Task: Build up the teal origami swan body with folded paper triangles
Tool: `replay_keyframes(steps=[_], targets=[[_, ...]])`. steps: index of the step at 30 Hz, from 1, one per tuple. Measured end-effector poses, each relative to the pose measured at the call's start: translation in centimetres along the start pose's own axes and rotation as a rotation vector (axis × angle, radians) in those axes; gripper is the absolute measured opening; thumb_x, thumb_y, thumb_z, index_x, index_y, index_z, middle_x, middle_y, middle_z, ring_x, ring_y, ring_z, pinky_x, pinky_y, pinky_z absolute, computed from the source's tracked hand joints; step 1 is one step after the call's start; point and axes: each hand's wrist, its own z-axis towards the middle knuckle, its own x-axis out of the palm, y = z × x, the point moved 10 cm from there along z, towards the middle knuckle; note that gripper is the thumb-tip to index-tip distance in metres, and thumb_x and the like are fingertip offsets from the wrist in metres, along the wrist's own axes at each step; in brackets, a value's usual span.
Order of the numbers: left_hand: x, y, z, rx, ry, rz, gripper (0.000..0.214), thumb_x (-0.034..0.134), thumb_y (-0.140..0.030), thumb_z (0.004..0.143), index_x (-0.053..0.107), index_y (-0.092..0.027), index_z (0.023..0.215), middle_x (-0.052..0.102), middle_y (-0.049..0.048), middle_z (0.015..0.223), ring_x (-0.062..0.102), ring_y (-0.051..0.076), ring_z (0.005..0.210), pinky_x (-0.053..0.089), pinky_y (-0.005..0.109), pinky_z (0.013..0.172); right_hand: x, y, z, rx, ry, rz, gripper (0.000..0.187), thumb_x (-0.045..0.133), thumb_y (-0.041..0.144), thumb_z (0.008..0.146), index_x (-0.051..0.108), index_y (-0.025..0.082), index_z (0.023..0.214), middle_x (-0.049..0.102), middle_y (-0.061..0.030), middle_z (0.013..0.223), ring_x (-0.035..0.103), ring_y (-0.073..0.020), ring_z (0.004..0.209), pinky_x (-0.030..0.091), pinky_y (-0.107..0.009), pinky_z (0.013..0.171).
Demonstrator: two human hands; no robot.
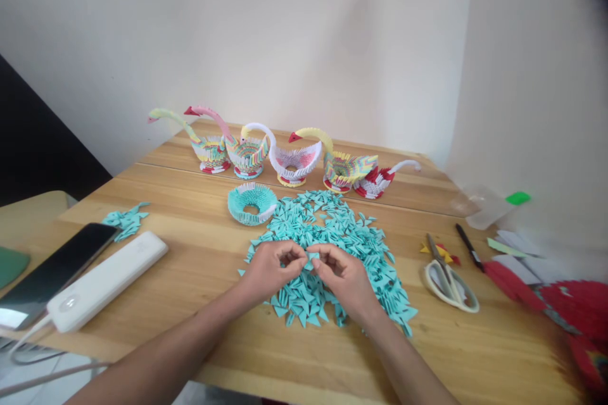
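Observation:
Between the fingertips of both hands is a small turquoise folded paper piece (312,260). My left hand (278,266) pinches it from the left, thumb and forefinger together. From the other side my right hand (342,275) grips it with thumb and forefinger. Both hands are over a wide heap of turquoise paper triangles (380,278) spread on the wooden table. Just behind the heap, to its left, sits a round turquoise paper bowl (252,204) with white parts on its rim, built from interlocked folded pieces.
Several paper swans (297,161) stand in a row at the back. Left are a white power bank (108,281), a black phone (57,269) and a small turquoise paper pile (127,221). Scissors (449,281), a black pen (469,247) and a green-capped bottle (491,210) lie right.

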Motion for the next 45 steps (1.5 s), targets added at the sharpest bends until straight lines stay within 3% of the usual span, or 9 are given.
replay_keyframes(steps=[17, 23, 25, 30, 39, 45], targets=[[0.1, 0.5, 0.0, 0.009, 0.005, -0.001, 0.016, 0.059, -0.028, 0.079, 0.062, -0.015, 0.07, 0.06, -0.0004, 0.063, 0.052, 0.011, 0.059, 0.042, 0.021, 0.058, -0.2, 0.2, -0.1, 0.039, 0.003, 0.067, 0.027, 0.058, 0.039, 0.081, 0.07, 0.019, 0.094, 0.067, -0.0027, 0.074, 0.063, -0.0165, 0.065, 0.051, -0.026, 0.061], [0.1, 1.3, 0.2, -0.076, -0.002, -0.197, 0.022, 0.066, -0.034, 0.076, 0.06, -0.016, 0.086, 0.06, -0.0022, 0.065, 0.051, 0.009, 0.054, 0.039, 0.019, 0.051, -0.3, 0.0, -0.2, 0.056, -0.009, 0.089, 0.024, 0.06, 0.037, 0.081, 0.069, 0.019, 0.093, 0.068, -0.0032, 0.074, 0.064, -0.0173, 0.067, 0.051, -0.027, 0.062], [0.5, 1.7, 0.2, -0.117, 0.033, -0.234, 0.025, 0.066, -0.037, 0.076, 0.061, -0.016, 0.089, 0.059, -0.0039, 0.061, 0.048, 0.007, 0.049, 0.036, 0.018, 0.046, -0.2, 0.0, -0.2, 0.039, -0.006, 0.082, 0.023, 0.06, 0.036, 0.081, 0.07, 0.019, 0.093, 0.068, -0.0031, 0.074, 0.063, -0.0171, 0.066, 0.05, -0.027, 0.061], [1.4, 1.9, 0.1, -0.153, 0.131, -0.239, 0.033, 0.064, -0.046, 0.078, 0.06, -0.014, 0.067, 0.052, -0.0044, 0.049, 0.043, 0.006, 0.04, 0.031, 0.018, 0.04, 0.0, 0.0, -0.1, 0.014, 0.012, 0.123, 0.023, 0.061, 0.037, 0.081, 0.07, 0.019, 0.093, 0.068, -0.0029, 0.075, 0.062, -0.0162, 0.066, 0.05, -0.026, 0.061], [2.7, 2.6, -0.2, -0.218, 0.228, -0.543, 0.038, 0.069, -0.05, 0.075, 0.06, -0.013, 0.071, 0.061, -0.001, 0.057, 0.048, 0.006, 0.041, 0.034, 0.018, 0.038, 0.4, -0.5, 0.0, 0.105, 0.053, 0.286, 0.031, 0.069, 0.045, 0.075, 0.07, 0.019, 0.092, 0.067, -0.0014, 0.072, 0.063, -0.0159, 0.065, 0.052, -0.028, 0.064], [3.4, 2.8, -0.4, -0.267, 0.255, -0.614, 0.04, 0.071, -0.051, 0.072, 0.058, -0.013, 0.07, 0.06, -0.0005, 0.056, 0.05, 0.006, 0.042, 0.032, 0.017, 0.037, 0.7, -0.6, 0.0, 0.089, 0.077, 0.314, 0.028, 0.069, 0.043, 0.077, 0.069, 0.019, 0.091, 0.066, -0.0006, 0.071, 0.063, -0.0155, 0.066, 0.053, -0.028, 0.066]])
